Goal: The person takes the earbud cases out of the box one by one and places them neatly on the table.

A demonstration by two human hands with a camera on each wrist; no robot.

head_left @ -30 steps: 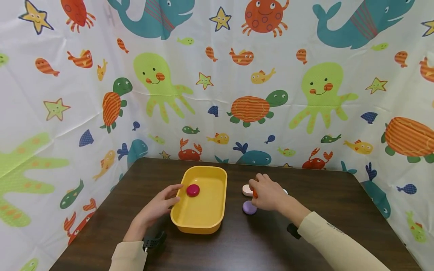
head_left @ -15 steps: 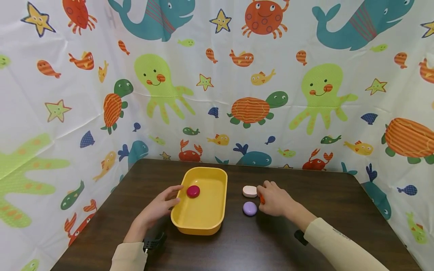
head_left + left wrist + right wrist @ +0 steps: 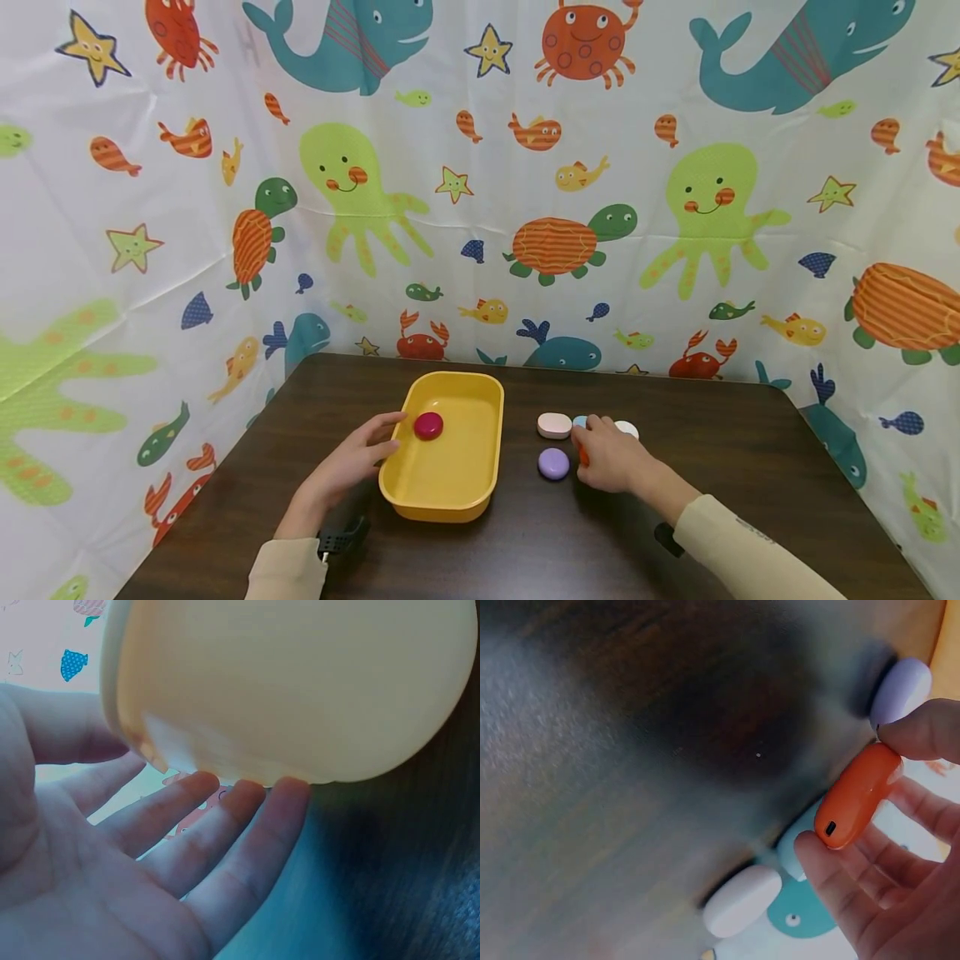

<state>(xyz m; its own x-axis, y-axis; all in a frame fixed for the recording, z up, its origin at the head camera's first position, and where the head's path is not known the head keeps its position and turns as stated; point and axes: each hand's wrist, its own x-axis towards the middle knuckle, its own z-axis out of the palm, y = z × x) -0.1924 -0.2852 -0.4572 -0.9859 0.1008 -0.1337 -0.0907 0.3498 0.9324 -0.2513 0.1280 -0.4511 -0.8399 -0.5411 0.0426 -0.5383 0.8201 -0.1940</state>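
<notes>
My right hand (image 3: 611, 456) pinches a glossy orange rounded case (image 3: 859, 796) with a small dark slot in one end, low over the table. Beside it lie a round lilac case (image 3: 554, 464), a pale pink oblong one (image 3: 555, 426), a light blue one (image 3: 581, 422) partly covered by the fingers, and a white one (image 3: 627, 429). My left hand (image 3: 352, 462) is at the left side of a yellow tub (image 3: 450, 479), its straight, spread fingertips at the wall. Inside the tub sits a crimson round case (image 3: 428, 426).
The dark wooden table (image 3: 525, 554) reaches back to a white curtain (image 3: 480, 242) printed with sea animals, which rises along its back and sides. A black wrist strap (image 3: 341, 536) is on the left wrist.
The right hand has drawn to the right and slightly nearer with the orange case, uncovering the pink, light blue and white cases. The left hand and tub stay in place.
</notes>
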